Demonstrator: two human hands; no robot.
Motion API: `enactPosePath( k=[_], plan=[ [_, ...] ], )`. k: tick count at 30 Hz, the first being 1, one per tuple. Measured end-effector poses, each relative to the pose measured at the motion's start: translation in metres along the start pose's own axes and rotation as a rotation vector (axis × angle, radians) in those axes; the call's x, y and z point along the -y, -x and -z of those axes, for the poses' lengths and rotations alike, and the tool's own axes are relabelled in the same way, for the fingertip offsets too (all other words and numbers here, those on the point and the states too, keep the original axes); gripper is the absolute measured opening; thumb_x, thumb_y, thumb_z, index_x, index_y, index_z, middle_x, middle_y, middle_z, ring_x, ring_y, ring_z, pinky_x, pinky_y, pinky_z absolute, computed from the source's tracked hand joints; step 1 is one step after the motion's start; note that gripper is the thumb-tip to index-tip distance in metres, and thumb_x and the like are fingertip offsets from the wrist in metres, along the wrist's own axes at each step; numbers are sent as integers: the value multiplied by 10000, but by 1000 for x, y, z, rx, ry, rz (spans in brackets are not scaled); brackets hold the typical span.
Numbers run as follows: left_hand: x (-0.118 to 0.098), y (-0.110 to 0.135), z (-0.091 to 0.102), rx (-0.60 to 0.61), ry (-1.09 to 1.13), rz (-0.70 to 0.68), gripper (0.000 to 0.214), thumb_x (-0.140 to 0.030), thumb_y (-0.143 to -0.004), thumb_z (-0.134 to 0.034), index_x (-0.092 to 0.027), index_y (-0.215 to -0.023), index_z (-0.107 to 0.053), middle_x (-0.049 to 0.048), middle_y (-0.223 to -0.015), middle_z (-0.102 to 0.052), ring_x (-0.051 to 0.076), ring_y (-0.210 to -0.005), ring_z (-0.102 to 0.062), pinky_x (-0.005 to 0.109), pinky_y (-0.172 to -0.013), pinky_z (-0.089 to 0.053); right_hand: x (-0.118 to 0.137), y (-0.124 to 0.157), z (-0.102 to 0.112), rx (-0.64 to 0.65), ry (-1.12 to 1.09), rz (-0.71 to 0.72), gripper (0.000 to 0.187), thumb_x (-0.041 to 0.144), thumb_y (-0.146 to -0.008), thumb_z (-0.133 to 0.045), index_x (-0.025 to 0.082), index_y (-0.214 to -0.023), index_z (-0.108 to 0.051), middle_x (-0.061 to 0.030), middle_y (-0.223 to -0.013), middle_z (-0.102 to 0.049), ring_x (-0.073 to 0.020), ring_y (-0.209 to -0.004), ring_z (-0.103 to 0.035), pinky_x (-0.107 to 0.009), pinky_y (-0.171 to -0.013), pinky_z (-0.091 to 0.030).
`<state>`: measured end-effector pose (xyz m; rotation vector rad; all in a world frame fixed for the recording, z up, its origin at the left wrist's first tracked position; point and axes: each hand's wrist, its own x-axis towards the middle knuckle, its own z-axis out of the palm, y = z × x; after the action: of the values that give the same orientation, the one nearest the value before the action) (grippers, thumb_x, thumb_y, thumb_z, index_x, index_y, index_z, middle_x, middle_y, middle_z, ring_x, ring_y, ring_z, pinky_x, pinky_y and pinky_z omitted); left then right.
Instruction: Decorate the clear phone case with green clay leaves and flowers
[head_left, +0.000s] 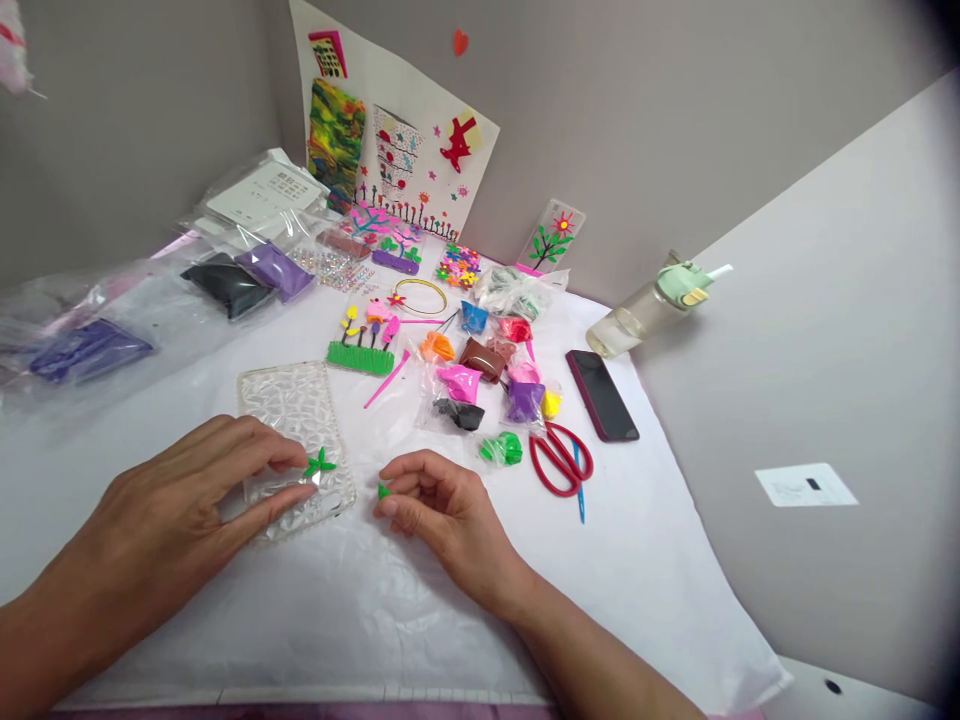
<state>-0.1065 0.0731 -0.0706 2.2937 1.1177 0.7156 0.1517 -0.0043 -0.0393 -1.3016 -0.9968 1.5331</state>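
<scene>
A clear, textured phone case [274, 400] lies flat on the white cloth. Near its right edge sits a small green clay shape [321, 464] with several pointed arms. My left hand [202, 485] rests over the case, thumb and index finger apart, their tips beside or touching the green shape. Just right of the case, my right hand [442, 515] pinches a small bit of green clay [384, 492] between thumb and fingertips. Beyond that hand lies a wrapped lump of green clay [502, 449].
Red-handled scissors [559, 462], a blue tool [580, 500], a phone [602, 396] and a bottle [637, 315] lie to the right. Several bagged clay lumps [459, 383] sit mid-table. A clay flower piece [361, 356] and plastic bags [172, 330] are farther back and left.
</scene>
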Motion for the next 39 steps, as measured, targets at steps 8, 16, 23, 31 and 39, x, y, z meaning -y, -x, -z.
enactPosePath(
  k=[8, 16, 23, 31, 39],
  plan=[
    [-52, 0, -19, 49, 124, -220, 262, -373, -1068, -548, -380, -1322, -609, -66, -1148, -753, 150, -1048, -728, 206, -922, -534, 7, -1, 0, 94, -159, -78, 379, 497, -754, -926, 184, -910, -783, 28, -694, -689, -96, -604, -578, -253, -643, -500],
    [-63, -5, -21, 36, 162, -272, 166, -272, -1052, -546, -334, -1187, -619, -67, -989, -745, 134, -902, -728, 200, -824, -539, 6, 0, -1, 117, -224, -159, 391, 479, -708, -965, 165, -862, -790, 32, -665, -697, -76, -562, -569, -233, -612, -471],
    [-63, -3, -26, -25, 105, -272, 108, -190, -1025, -528, -271, -1017, -599, -44, -860, -667, 141, -776, -663, 242, -697, -501, 0, 0, -6, 143, -244, -175, 412, 498, -718, -954, 142, -844, -788, -4, -717, -742, -79, -563, -594, -221, -567, -463],
    [-65, -5, -19, -67, 131, -212, 97, -188, -960, -534, -265, -927, -584, -61, -787, -629, 103, -707, -654, 180, -677, -503, 6, 2, -4, 217, -253, -181, 393, 450, -696, -977, 149, -839, -769, 22, -700, -723, -66, -565, -596, -202, -568, -462],
    [-36, 7, -4, -23, 241, 81, 188, -440, -1003, -614, -354, -1079, -762, -90, -1106, -779, 154, -1015, -738, 146, -874, -547, 3, 3, -1, 294, -344, -167, 297, 365, -771, -941, 167, -920, -777, -21, -866, -788, -94, -669, -681, -222, -643, -534]
  ],
)
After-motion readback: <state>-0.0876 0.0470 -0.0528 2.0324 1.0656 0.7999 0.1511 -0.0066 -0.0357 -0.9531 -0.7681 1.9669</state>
